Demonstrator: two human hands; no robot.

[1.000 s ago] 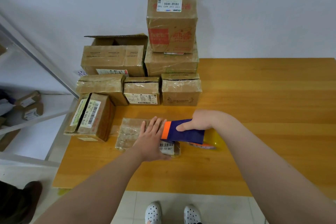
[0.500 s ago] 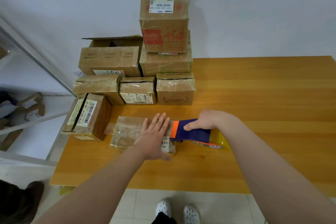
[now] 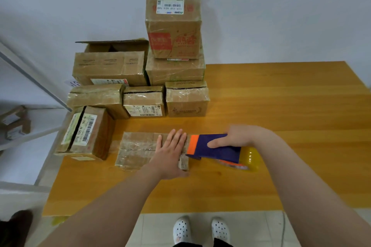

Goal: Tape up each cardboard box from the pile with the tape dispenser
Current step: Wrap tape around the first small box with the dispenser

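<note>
L hand (image 3: 170,152) flat, fingers spread on flat box (image 3: 138,149) | R hand (image 3: 239,137) clenched round tape dispenser (image 3: 216,149) at box's R end

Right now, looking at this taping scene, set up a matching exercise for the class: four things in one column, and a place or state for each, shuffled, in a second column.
Things:
1. Left hand
2. Tape dispenser
3. Top box of the pile
4. White shoes

Places or states:
A. On the tiled floor, below the table's near edge
B. Pressed flat on the low box
C. Held in the right hand, at the low box's right end
D. Highest up, its flap open

Pairs: 1-B, 2-C, 3-D, 4-A
</note>
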